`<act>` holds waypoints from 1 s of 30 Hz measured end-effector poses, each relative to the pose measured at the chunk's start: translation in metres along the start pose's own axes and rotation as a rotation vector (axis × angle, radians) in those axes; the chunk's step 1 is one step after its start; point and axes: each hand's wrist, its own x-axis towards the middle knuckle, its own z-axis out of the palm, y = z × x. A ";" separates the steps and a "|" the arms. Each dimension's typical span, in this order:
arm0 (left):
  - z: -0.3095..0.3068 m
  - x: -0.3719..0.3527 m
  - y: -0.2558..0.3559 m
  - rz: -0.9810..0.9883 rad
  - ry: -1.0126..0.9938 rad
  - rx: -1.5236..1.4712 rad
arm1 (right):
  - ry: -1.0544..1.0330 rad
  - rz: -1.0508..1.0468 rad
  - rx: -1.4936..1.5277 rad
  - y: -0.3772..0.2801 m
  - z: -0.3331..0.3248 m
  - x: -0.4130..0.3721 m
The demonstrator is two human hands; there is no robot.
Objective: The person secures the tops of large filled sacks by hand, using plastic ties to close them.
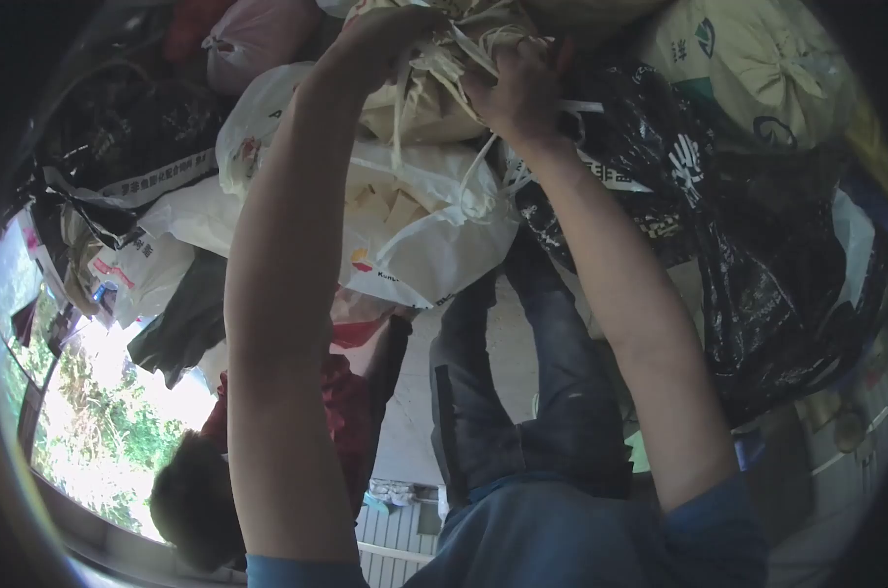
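Observation:
Both my arms reach up to a tan sack (419, 116) at the top of the head view, its gathered neck wound with pale string (398, 122). At the left of that neck, my left hand (390, 44) is closed on the bunched material, its fingertips partly hidden. On the other side my right hand (518, 93) has its fingers closed on the string, and loose ends hang below. Under the sack lies a large white plastic bag (434, 250) with dark print and a small red and yellow logo; blocky tan shapes show on or through it.
Black printed plastic bags (767, 265) are heaped at the right, below a tied cream sack (748, 73). A pink tied bag (258, 44) and a black bag (130, 127) lie at the left. Another person in a red top (341, 416) is beside me, near a bright opening (111, 421).

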 end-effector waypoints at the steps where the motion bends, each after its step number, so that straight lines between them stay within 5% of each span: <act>1: -0.004 -0.006 0.001 0.024 -0.002 0.144 | -0.013 0.028 0.024 -0.004 0.000 -0.004; 3: -0.010 -0.014 0.002 0.063 -0.013 0.361 | -0.029 0.073 0.057 -0.009 0.000 -0.009; 6: -0.021 -0.016 -0.007 0.304 -0.049 0.228 | -0.026 0.114 0.076 -0.013 0.001 -0.014; 9: -0.031 -0.003 -0.012 0.248 -0.148 -0.207 | 0.024 0.115 0.076 -0.015 0.007 -0.018; 12: -0.034 0.000 -0.008 0.133 -0.154 -0.149 | 0.083 0.113 0.089 -0.018 0.008 -0.019; 18: -0.038 -0.029 -0.003 0.211 -0.169 0.058 | 0.131 0.134 0.059 -0.030 0.037 -0.035; 20: -0.062 -0.004 -0.025 1.087 -0.084 1.367 | -0.092 0.482 0.235 -0.052 0.128 -0.058; 21: -0.055 0.017 -0.037 1.414 -0.037 1.627 | -0.099 0.598 0.200 -0.040 0.138 -0.061; 23: -0.023 0.065 -0.048 1.477 -0.082 1.303 | 0.171 0.908 0.625 -0.003 0.103 -0.056; 25: -0.036 0.086 -0.043 1.426 -0.176 1.056 | 0.471 1.043 1.169 -0.016 0.068 -0.025; 27: -0.040 0.008 -0.019 0.685 -0.211 0.760 | 0.486 0.532 0.597 -0.025 0.022 -0.024; 30: -0.019 -0.006 0.004 0.480 -0.117 0.549 | 0.223 0.384 0.319 -0.050 0.011 -0.036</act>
